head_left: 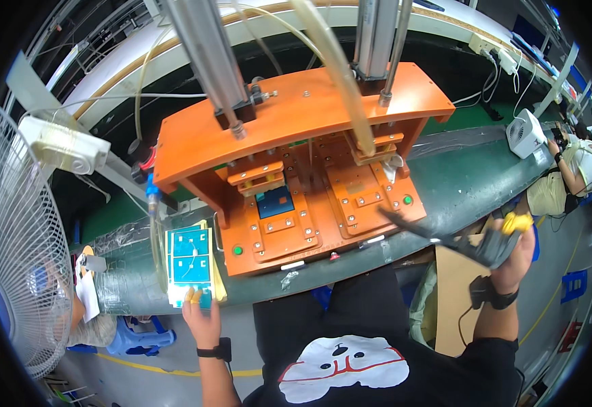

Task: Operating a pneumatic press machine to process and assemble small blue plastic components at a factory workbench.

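Observation:
My left hand [203, 327], with yellow finger covers, rests its outstretched fingers on the near edge of a blue panel sheet [191, 269] with a white border. This sheet tops a small stack with yellowish edges on the bench. On the far right, my raised right hand [513, 261] grips a long black tool [469, 249] with a narrow tip pointing left; its exact kind is blurred. Yellow covers its fingertips too. Between my hands stands an orange two-station press [303, 112]. A dark blue piece [275, 203] lies in its left station, below the raised press block.
Metal cylinders [208, 57] and a hose [337, 74] rise over the press. A caged fan [21, 251] stands at left. Green buttons [237, 250] sit on the press's front. Cardboard [455, 298] lies below the bench at right. Another person [571, 163] sits at far right.

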The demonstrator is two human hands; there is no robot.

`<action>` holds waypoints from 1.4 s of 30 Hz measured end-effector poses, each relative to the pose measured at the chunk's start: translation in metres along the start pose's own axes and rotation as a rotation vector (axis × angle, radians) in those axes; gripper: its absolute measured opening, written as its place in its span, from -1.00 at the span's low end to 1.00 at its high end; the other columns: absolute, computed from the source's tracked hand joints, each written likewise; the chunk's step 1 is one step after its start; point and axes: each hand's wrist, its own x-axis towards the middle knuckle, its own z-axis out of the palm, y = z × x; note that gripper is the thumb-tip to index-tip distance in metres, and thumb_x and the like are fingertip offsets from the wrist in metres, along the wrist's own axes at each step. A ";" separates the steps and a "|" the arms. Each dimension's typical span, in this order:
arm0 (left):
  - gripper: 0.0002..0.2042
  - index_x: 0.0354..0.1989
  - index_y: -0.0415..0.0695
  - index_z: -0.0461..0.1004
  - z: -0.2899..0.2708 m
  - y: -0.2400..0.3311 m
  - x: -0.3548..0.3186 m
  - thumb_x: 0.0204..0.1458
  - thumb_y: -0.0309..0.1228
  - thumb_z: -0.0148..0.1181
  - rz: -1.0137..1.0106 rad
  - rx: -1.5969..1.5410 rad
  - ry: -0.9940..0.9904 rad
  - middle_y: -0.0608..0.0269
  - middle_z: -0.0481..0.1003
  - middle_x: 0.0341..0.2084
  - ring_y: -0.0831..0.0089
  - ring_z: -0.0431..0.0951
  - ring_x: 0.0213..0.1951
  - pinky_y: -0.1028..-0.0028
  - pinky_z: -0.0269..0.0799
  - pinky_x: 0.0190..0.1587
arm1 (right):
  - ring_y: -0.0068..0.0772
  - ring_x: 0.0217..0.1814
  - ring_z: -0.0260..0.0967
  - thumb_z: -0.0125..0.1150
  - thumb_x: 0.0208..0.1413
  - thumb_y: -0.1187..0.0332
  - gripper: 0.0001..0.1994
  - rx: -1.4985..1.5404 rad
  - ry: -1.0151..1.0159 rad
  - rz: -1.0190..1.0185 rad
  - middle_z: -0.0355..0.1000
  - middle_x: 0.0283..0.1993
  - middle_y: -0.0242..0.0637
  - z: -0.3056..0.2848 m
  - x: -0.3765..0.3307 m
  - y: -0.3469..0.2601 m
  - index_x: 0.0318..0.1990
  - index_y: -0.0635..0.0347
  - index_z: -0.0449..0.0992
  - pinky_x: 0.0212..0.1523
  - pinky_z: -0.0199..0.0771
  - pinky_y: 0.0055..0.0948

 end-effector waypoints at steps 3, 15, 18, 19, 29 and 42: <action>-0.57 0.07 -0.24 0.50 -0.002 -0.007 -0.002 0.00 -0.44 0.40 -0.032 -0.009 -0.037 -0.11 0.45 0.18 -0.11 0.35 0.28 0.05 0.18 0.34 | -0.32 -0.35 0.42 0.35 0.21 0.26 -0.72 0.310 -0.409 0.326 0.46 -0.29 -0.25 0.067 -0.015 -0.005 -0.11 0.28 0.51 -0.30 0.47 -0.37; -0.50 0.13 -0.17 0.51 -0.002 0.015 -0.006 -0.04 -0.38 0.43 0.014 0.077 -0.111 0.00 0.44 0.22 -0.10 0.31 0.31 0.00 0.18 0.31 | -0.22 -0.35 0.35 0.32 -0.09 0.49 -0.73 -0.593 -0.987 -0.834 0.33 -0.44 -0.32 0.259 0.013 0.099 -0.15 0.22 0.58 -0.33 0.40 -0.26; -0.49 0.14 -0.16 0.51 0.001 0.017 -0.006 -0.04 -0.35 0.42 0.008 0.097 -0.112 0.01 0.43 0.23 -0.08 0.29 0.33 0.01 0.15 0.32 | -0.12 -0.23 0.39 0.30 0.00 0.48 -0.76 -0.685 -1.000 -0.694 0.41 -0.34 -0.27 0.264 0.013 0.114 -0.13 0.21 0.56 -0.16 0.46 -0.19; -0.49 0.15 -0.16 0.50 0.002 0.017 -0.006 -0.03 -0.34 0.42 0.010 0.105 -0.109 0.02 0.42 0.24 -0.06 0.29 0.33 0.01 0.15 0.31 | -0.12 -0.23 0.39 0.30 0.00 0.48 -0.76 -0.689 -1.006 -0.691 0.41 -0.34 -0.27 0.264 0.013 0.115 -0.13 0.21 0.56 -0.16 0.46 -0.19; -0.75 -0.09 -0.25 0.57 -0.008 0.015 0.019 0.06 -0.45 0.32 -0.029 -0.167 -0.060 -0.07 0.58 -0.16 -0.06 0.54 -0.06 0.12 0.43 -0.02 | 0.20 0.31 0.32 0.38 0.07 -0.07 -0.30 -0.937 -0.973 -0.498 0.46 0.12 0.12 0.276 0.012 0.093 0.17 0.37 0.44 0.43 0.19 0.05; -0.76 -0.18 -0.33 0.58 -0.015 -0.021 0.049 0.21 -0.35 0.27 -0.375 -0.429 -0.054 0.03 0.62 -0.42 0.35 0.63 -0.37 0.42 0.50 -0.25 | -0.12 -0.23 0.59 0.38 0.10 0.29 -0.58 -0.402 -1.074 -0.250 0.43 0.25 -0.04 0.341 -0.121 0.127 0.11 0.18 0.54 -0.28 0.65 -0.34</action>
